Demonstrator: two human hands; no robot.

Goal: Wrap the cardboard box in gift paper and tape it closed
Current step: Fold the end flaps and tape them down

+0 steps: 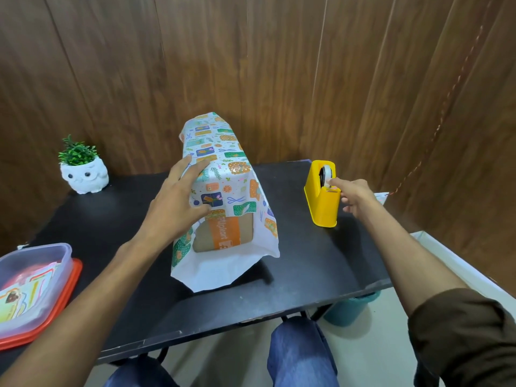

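Observation:
A cardboard box [224, 233] with an orange band lies in the middle of the black table [307, 275], inside a tube of patterned gift paper [223, 169] whose near end stands open. My left hand [178, 202] lies flat on the paper's top left side with straight fingers, pressing it down. A yellow tape dispenser [321, 202] stands to the right of the box. At the dispenser's cutter, my right hand [353, 195] pinches the free end of the tape [329, 187].
A white owl pot with a green plant [83, 174] stands at the back left. A clear plastic container with an orange lid [33, 289] holds paper pieces at the front left. A teal bin [351, 305] sits under the table's right edge. Wooden wall panels stand behind.

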